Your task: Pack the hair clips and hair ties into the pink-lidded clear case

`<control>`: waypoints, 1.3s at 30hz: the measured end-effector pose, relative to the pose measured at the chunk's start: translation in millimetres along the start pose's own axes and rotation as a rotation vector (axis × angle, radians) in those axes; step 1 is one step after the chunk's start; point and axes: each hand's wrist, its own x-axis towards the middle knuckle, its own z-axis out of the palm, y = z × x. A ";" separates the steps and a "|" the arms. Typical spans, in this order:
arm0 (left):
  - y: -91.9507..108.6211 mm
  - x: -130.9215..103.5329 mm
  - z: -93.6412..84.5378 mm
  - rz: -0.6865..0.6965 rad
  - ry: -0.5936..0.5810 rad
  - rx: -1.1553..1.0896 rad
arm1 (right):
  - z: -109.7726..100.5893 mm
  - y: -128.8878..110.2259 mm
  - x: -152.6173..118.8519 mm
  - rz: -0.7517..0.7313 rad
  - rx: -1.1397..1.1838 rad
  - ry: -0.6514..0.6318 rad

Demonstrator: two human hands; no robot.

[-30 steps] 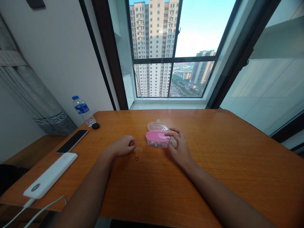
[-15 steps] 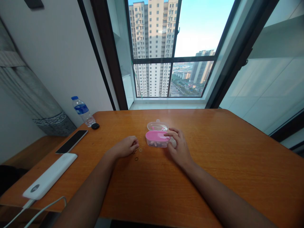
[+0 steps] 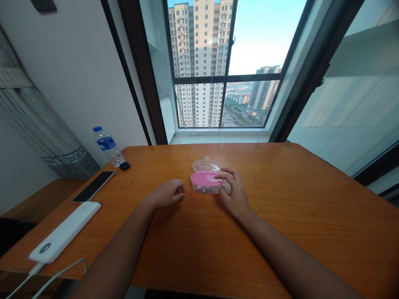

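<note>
My left hand (image 3: 171,193) rests low over the table with its fingers curled and the thumb close to the forefinger. A pale small ring (image 3: 184,198) just shows at its fingertips; whatever lies inside the fingers is hidden. Nearer me lies a dark small ring (image 3: 178,209). My right hand (image 3: 234,193) grips the right end of a clear plastic box (image 3: 205,189), thumb at its side and fingers on the pink cover (image 3: 205,178). Small pale pieces show through the box's wall. Its clear lid (image 3: 206,165) is tipped open behind.
On the left of the wooden table (image 3: 296,207) lie a phone (image 3: 94,186), a white power bank (image 3: 65,231) with a cable (image 3: 62,272), and a round black object (image 3: 124,166). A water bottle (image 3: 108,146) stands by the wall. A window (image 3: 227,79) is beyond.
My left hand has shifted slightly right, onto the pale ring. Other rings that showed beneath it are now out of sight. My right hand and the box have stayed put.
</note>
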 end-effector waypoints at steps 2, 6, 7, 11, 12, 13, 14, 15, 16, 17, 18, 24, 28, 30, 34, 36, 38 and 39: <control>-1.0 0.0 -0.3 0.005 -0.013 0.002 | 0.5 0.4 0.1 0.001 0.000 -0.002; -0.9 0.9 1.3 0.038 -0.016 -0.007 | 0.4 1.2 -0.1 0.001 0.001 -0.001; -0.4 1.1 1.6 0.046 -0.006 -0.017 | 0.2 1.4 -0.3 0.000 0.002 0.001; 3.3 2.0 1.1 0.014 0.079 -0.095 | -0.4 1.8 -0.6 -0.007 0.007 0.012; 4.6 2.3 0.5 -0.002 0.102 -0.127 | -0.4 1.9 -0.6 -0.008 0.008 0.015; 6.1 2.6 -0.2 -0.016 0.122 -0.168 | -0.4 1.8 -0.5 -0.010 0.009 0.019; 7.9 2.9 -0.7 -0.023 0.139 -0.220 | -0.5 1.6 -0.4 -0.012 0.010 0.024; 10.1 3.2 -1.1 -0.022 0.151 -0.286 | -0.8 1.0 -0.2 -0.017 0.010 0.028; 12.7 3.4 -1.3 -0.017 0.159 -0.361 | -1.3 0.0 -0.1 -0.026 0.009 0.032; 15.7 3.7 -1.0 -0.006 0.165 -0.442 | -2.0 -1.4 -0.1 -0.039 0.007 0.034; 18.9 3.9 -0.4 0.008 0.169 -0.523 | -3.0 -3.2 -0.1 -0.057 0.004 0.036; 38.5 4.9 10.6 0.109 0.262 -0.801 | -10.1 -18.3 -1.8 -0.252 -0.033 -0.019; 45.4 4.9 18.7 0.154 0.247 -0.834 | -9.8 -21.8 -3.0 -0.342 -0.047 -0.104; 47.4 4.9 21.1 0.158 0.241 -0.830 | -8.0 -20.3 -3.9 -0.366 -0.043 -0.131; 51.0 5.6 23.5 0.158 0.228 -0.812 | -5.0 -15.6 -5.6 -0.385 -0.040 -0.157; 52.3 6.1 24.9 0.159 0.235 -0.779 | -4.6 -14.5 -5.8 -0.390 -0.035 -0.168; 53.2 6.5 26.3 0.165 0.236 -0.750 | -4.8 -14.5 -5.6 -0.387 -0.034 -0.177; 53.4 6.7 27.0 0.171 0.233 -0.741 | -5.0 -14.8 -5.3 -0.382 -0.036 -0.181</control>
